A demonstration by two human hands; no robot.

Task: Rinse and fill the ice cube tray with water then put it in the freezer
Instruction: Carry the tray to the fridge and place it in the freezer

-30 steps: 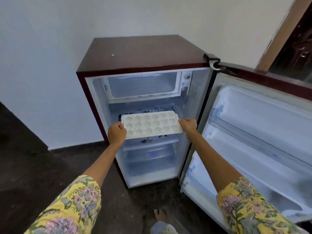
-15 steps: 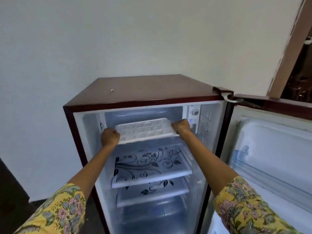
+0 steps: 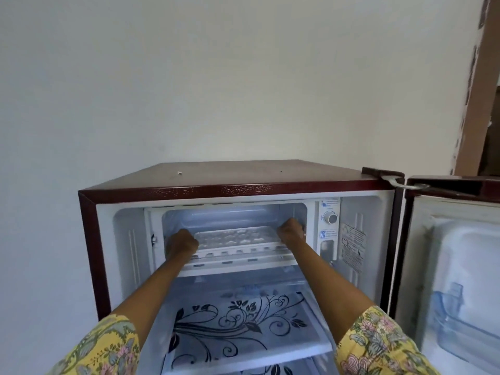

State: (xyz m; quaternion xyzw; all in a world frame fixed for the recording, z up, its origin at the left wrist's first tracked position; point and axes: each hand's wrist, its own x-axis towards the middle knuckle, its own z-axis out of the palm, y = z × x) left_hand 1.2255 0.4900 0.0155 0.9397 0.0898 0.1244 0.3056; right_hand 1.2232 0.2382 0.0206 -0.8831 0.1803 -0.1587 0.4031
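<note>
Item: ice cube tray [image 3: 236, 237], white plastic, with rows of moulded cells. We see it lying level inside the freezer compartment [image 3: 232, 215], the small box at the top of the fridge [image 3: 227, 185], with its near long edge just behind the compartment's front lip. Whether the cells hold water we cannot tell.

Left hand [image 3: 181, 243]: curled closed around the tray's left short end, knuckles toward us, the forearm reaching in through the compartment opening.

Right hand [image 3: 291, 233]: likewise closed on the tray's right short end, close against the compartment's right wall. Both arms are stretched forward; yellow floral sleeves [image 3: 378, 345] show at the bottom corners of the view.

Fridge: small, maroon cabinet with a white interior, standing against a pale wall [image 3: 216, 77]. A tiny pale speck lies on its top panel.

Door [image 3: 457, 266]: swung open to the right on a metal hinge [image 3: 395, 181], with a clear plastic shelf fitting on its inner face.

Thermostat dial [image 3: 330, 218]: on the panel just to the right of the freezer compartment, with small printed labels above and below it. A larger printed label [image 3: 351, 250] is stuck to the right inner wall.

Shelf [image 3: 238, 320]: below the freezer compartment, white with a black floral scroll pattern; a second patterned shelf is partly visible beneath it.

Wooden door frame [image 3: 479, 85]: at the far right, paint chipped along its edge.
</note>
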